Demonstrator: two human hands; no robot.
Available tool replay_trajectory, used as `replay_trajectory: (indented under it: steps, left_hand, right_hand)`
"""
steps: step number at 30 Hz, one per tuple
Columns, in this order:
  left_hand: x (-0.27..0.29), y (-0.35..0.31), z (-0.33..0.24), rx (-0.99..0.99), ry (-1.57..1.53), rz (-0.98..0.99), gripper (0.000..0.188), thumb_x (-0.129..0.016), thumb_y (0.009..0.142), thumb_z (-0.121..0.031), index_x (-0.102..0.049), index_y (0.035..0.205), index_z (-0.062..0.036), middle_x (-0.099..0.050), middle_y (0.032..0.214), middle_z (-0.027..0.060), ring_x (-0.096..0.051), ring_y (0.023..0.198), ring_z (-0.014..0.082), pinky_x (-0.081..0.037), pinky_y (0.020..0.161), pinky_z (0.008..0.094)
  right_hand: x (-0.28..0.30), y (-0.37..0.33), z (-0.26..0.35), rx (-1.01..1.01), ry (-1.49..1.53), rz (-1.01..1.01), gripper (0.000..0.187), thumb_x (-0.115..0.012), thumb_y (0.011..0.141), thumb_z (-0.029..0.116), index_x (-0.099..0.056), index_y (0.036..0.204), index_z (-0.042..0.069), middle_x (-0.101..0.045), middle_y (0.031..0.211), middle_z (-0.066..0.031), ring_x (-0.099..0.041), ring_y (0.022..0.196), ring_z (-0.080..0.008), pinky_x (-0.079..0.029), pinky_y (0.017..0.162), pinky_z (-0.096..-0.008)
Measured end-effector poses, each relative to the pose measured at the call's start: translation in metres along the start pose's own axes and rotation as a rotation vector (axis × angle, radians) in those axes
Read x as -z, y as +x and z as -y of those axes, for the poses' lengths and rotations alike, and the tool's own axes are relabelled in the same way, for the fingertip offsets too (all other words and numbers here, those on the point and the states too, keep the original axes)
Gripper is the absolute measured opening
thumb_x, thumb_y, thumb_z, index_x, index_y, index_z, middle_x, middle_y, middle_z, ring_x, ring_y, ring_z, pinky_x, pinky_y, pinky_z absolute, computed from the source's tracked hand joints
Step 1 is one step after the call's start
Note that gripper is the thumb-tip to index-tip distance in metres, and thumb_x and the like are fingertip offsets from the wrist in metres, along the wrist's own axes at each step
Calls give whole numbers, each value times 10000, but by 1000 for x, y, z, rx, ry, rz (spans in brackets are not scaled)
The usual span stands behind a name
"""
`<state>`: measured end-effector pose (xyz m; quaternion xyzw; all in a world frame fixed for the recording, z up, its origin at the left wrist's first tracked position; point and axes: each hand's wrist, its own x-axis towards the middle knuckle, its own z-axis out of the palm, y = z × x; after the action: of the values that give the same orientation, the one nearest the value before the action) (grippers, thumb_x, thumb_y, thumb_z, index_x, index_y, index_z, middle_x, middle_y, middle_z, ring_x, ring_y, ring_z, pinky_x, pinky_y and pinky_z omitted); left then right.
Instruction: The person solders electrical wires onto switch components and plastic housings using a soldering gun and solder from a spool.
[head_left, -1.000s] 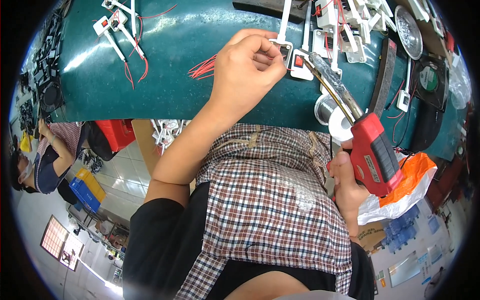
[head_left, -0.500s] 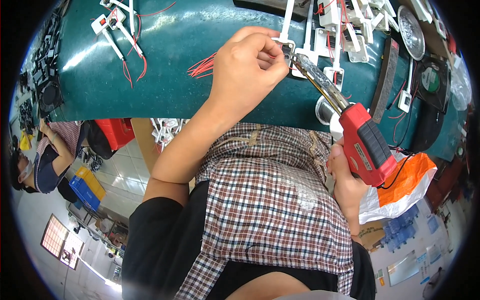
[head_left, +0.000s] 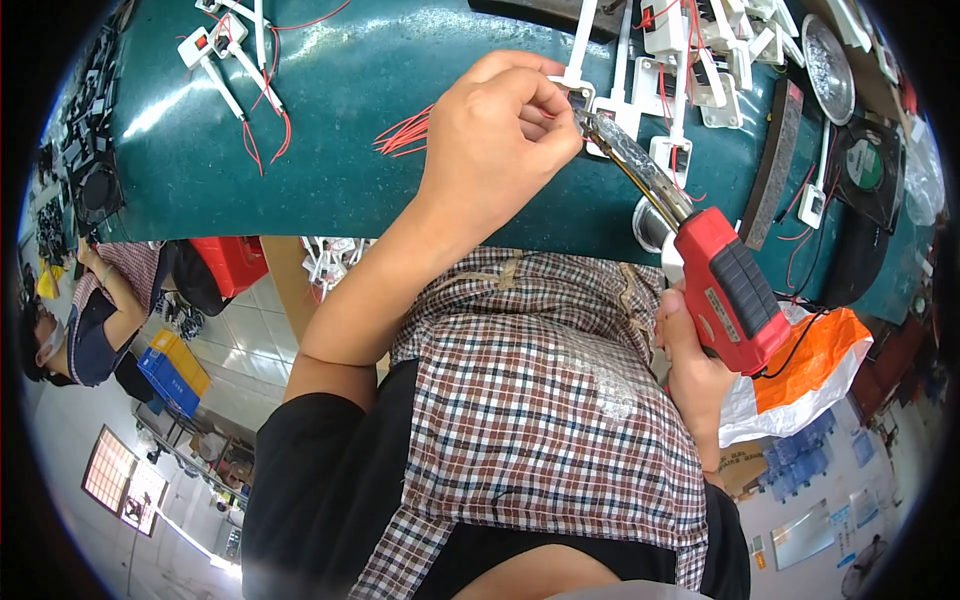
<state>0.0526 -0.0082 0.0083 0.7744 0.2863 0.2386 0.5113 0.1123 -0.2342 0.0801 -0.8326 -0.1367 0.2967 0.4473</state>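
Note:
My left hand is closed in a pinch at a white switch housing with a long white stem. A bit of red wire shows between its thumb and fingers. My right hand is wrapped round the handle of a red and black soldering gun. The gun slants up and left across the bench edge, its metal tip close to the left fingertips and the housing. Whether the tip touches the wire cannot be made out. Just left of my left wrist lies a bunch of red wires.
More white switch pieces with red wires are heaped at the back right of the green bench. A dark curved bar, a metal dish and a black fan lie further right. Another person sits at far left.
The soldering gun has shifted slightly left, its tip now nearer my left fingertips. Several white pieces beside the housing have moved a little. My left hand keeps its pinch.

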Motion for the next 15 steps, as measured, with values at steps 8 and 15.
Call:
replay_trajectory:
  steps: [8,15]
  left_hand:
    - [0,0,0,-3,0,-5,73,-699,733,-3,-641,746,40,-668,1036,138,-714,665,171,-583,609,257]
    - [0,0,0,-17,16,-3,73,-697,733,0,-637,742,40,-667,1030,140,-713,660,172,-584,606,260]
  right_hand:
    - [0,-6,18,-65,47,-70,178,-655,874,-11,-600,1042,-27,-598,741,-52,-542,578,-94,-443,519,-243]
    - [-1,-4,6,-52,106,-62,187,-660,877,-3,-595,1051,-23,-587,742,-42,-537,582,-88,-438,514,-240]
